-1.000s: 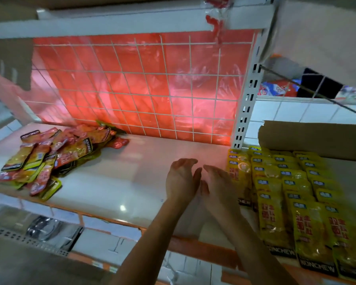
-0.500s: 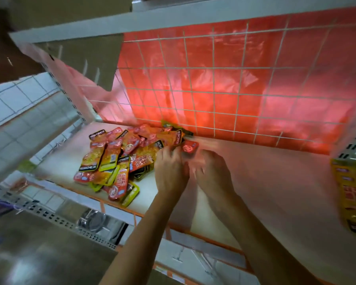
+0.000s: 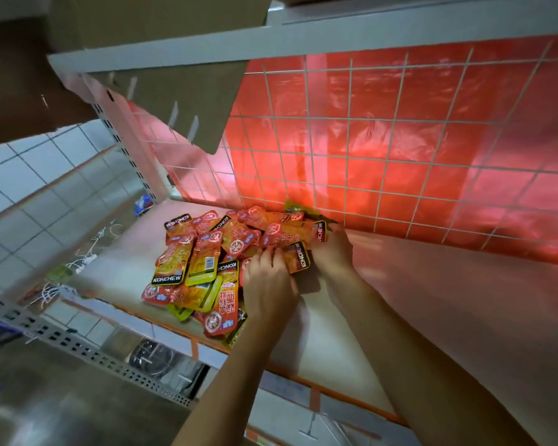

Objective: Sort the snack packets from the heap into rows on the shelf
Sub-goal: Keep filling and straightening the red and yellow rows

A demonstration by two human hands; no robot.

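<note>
Both hands reach into the near right edge of the heap (image 3: 207, 255) of snack packets. The left hand (image 3: 268, 281) lies on the packets with bent fingers and the right hand (image 3: 332, 252) touches a black-ended packet (image 3: 298, 260), but I cannot tell whether either is pinching one. The heap lies at the left end of the shelf (image 3: 400, 317), against the wire grid (image 3: 384, 156). No sorted row is in view, so most of the sorting seems left to do.

jumbled red-yellow snack packets (image 3: 207, 262) on shelf (image 3: 384, 317)

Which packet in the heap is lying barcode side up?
The yellow-green foil packet a little left of the left hand; it alone shows a white barcode patch.
</note>
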